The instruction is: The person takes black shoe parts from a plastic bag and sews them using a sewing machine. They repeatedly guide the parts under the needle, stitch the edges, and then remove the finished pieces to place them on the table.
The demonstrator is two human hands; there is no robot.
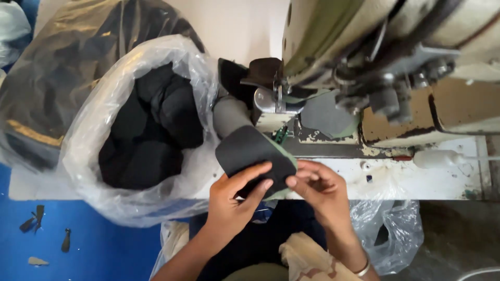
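Black fabric piece point(249, 152), one, lies at frame centre before one sewing machine point(375, 67), pinched by both hands: left hand point(234, 200) curled over it, right hand point(319, 188) nipping its edge.

Bag point(88, 171) of cut pieces point(151, 130) left of sewing machine point(375, 67) — table point(416, 177) beneath both.

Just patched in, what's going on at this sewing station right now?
A person sits at a worn industrial sewing machine. Both hands hold a dark fabric piece at the table's front edge: the left hand grips its near end, while the right hand pinches its right edge. The piece is not under the needle. A clear plastic bag of black pieces sits to the left.
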